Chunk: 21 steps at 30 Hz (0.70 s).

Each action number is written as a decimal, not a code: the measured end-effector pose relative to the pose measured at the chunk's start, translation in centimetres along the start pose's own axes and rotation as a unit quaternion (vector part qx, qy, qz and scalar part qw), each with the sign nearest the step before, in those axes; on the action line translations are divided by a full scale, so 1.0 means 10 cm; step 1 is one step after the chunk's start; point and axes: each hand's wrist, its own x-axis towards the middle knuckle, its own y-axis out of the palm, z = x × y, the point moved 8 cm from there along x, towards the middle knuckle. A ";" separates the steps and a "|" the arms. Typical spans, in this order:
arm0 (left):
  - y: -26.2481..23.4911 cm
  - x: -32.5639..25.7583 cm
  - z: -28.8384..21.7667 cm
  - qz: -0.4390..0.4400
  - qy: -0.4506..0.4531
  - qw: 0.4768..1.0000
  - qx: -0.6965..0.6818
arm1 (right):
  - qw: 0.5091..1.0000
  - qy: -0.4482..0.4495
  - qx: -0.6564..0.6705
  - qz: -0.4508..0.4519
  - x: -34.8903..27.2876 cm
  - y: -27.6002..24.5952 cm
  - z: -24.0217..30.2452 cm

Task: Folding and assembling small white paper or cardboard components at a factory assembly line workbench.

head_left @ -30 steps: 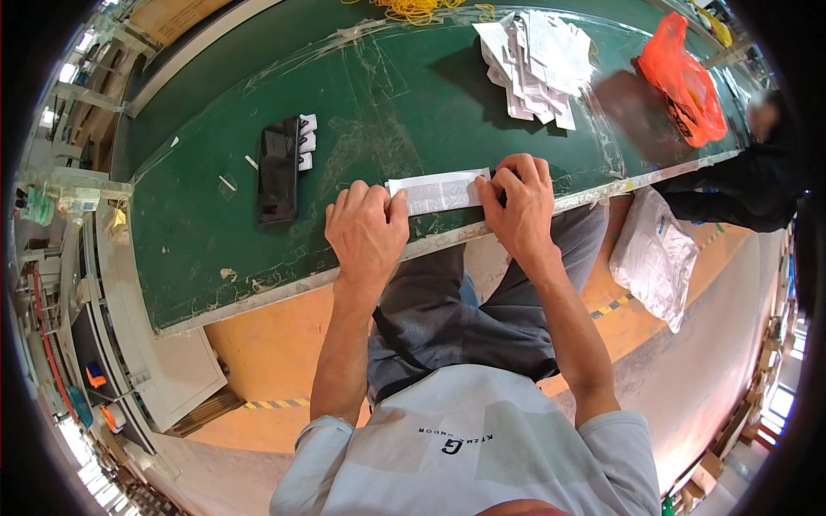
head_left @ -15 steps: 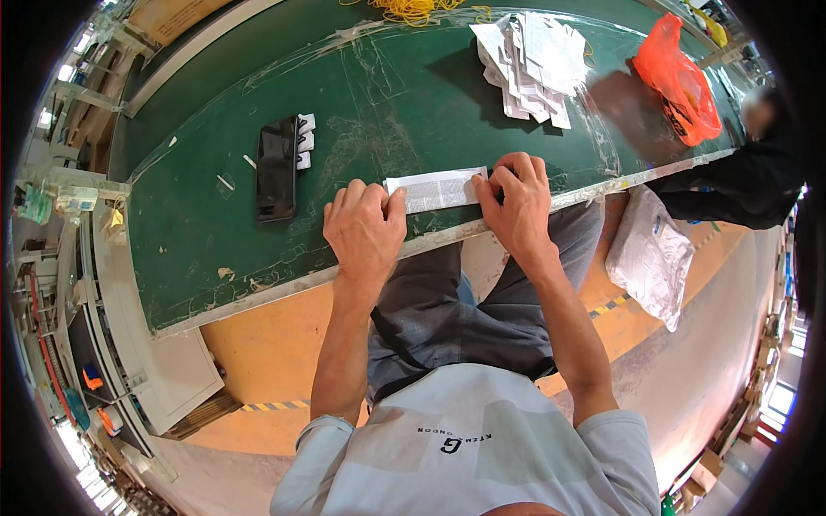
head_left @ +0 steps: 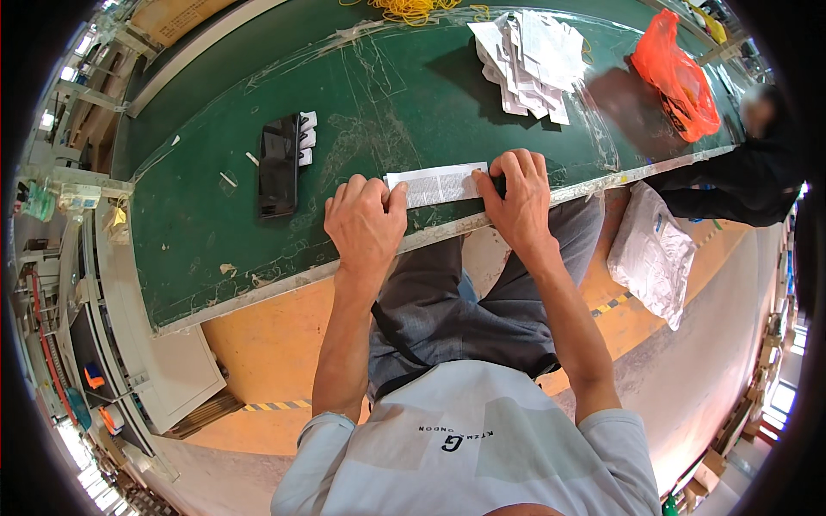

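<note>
A narrow strip of folded white paper leaflet [head_left: 439, 187], covered in small print, lies near the front edge of the green table. My left hand [head_left: 366, 219] grips its left end, the thumb pressed on the paper and the fingers curled. At the other end, my right hand [head_left: 519, 193] holds the leaflet between thumb and bent fingers. To the left of my left hand is a black smartphone [head_left: 278, 166], with several small white folded pieces [head_left: 307, 138] showing along its right edge. A messy pile of white leaflets [head_left: 529, 64] sits farther back, right of centre.
On the green table [head_left: 206, 232], a red plastic bag [head_left: 675, 77] stands at the right and a yellow string bundle [head_left: 404, 9] lies at the back. A white plastic sack [head_left: 651, 256] is below the right edge. Another person in dark clothes [head_left: 731, 189] is at the far right.
The leaflet's upper edge looks flatter than before, and its crease has shifted slightly under my fingers. Both hands keep hold of its ends and have barely moved.
</note>
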 end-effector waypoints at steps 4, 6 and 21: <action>-0.02 0.00 -0.02 -0.010 0.004 1.000 -0.005 | 0.999 -0.024 0.000 0.021 -0.02 -0.01 0.02; -0.02 -0.01 -0.01 -0.009 0.001 1.000 -0.004 | 0.999 -0.029 0.010 0.026 -0.02 -0.04 0.07; 0.04 0.01 -0.04 -0.005 -0.002 1.000 -0.004 | 0.995 -0.068 -0.004 0.072 -0.07 -0.11 0.24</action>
